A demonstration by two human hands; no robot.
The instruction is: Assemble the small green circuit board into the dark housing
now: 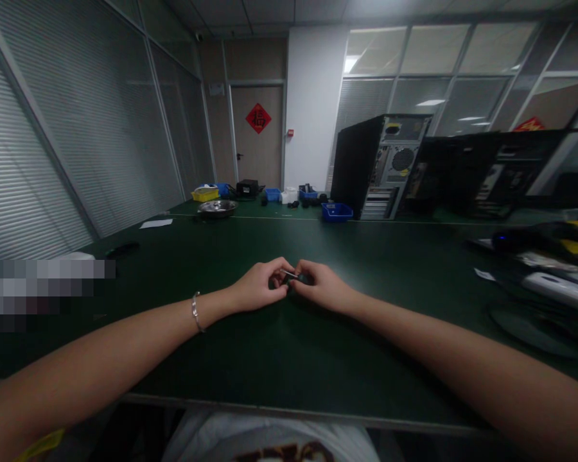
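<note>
My left hand [261,285] and my right hand [325,287] meet just above the green tabletop [270,366], fingertips almost touching. A thin pale rod [289,274] runs between them. It leads toward a small dark piece [305,279] curled inside my right fingers. That right hand is closed around the dark piece, most of which is hidden. My left thumb and fingers are bent in a pinch at the rod's left end; whatever else they hold is too small to make out.
A shiny metal dish [216,208], a yellow tray [205,194] and a blue bin [337,212] stand farther back. A black computer tower [361,168] rises behind them. Cables [534,324] and devices crowd the right side. A white paper [157,223] lies back left.
</note>
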